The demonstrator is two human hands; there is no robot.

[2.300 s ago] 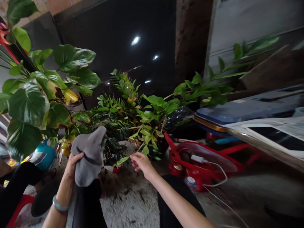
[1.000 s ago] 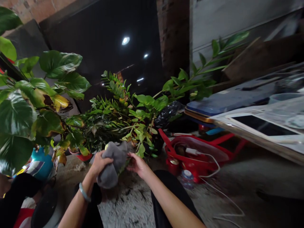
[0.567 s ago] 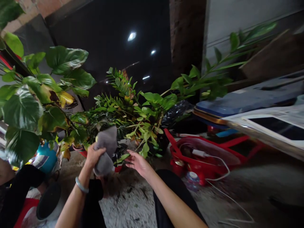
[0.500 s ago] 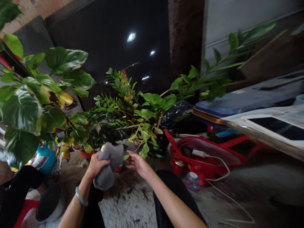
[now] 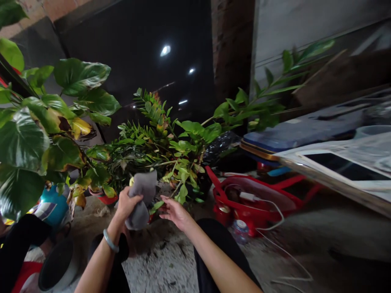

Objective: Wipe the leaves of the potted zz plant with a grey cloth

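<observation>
My left hand (image 5: 128, 204) is closed around a bunched grey cloth (image 5: 143, 199), which hangs over the ground in front of the plants. Opposite it, my right hand (image 5: 176, 213) is palm up, with a small green leaf (image 5: 157, 206) at its fingertips, between the thumb side and the curled fingers. The leaf points toward the cloth, close to its right edge. Behind both hands grows a leafy green plant (image 5: 183, 179) with slender stems. Part of a red pot shows just behind the cloth.
Large glossy leaves (image 5: 24, 138) spread at the left, above a dark round bucket (image 5: 56, 264) and another person's leg (image 5: 23, 248). To the right lie a red bag (image 5: 259, 207) with a white cable, a plastic bottle (image 5: 240, 231) and a cluttered table (image 5: 305, 152).
The view has shifted slightly, so the surroundings sit further left. The cloth is a little higher, nearer the plant. My right hand stays by the leaf.
</observation>
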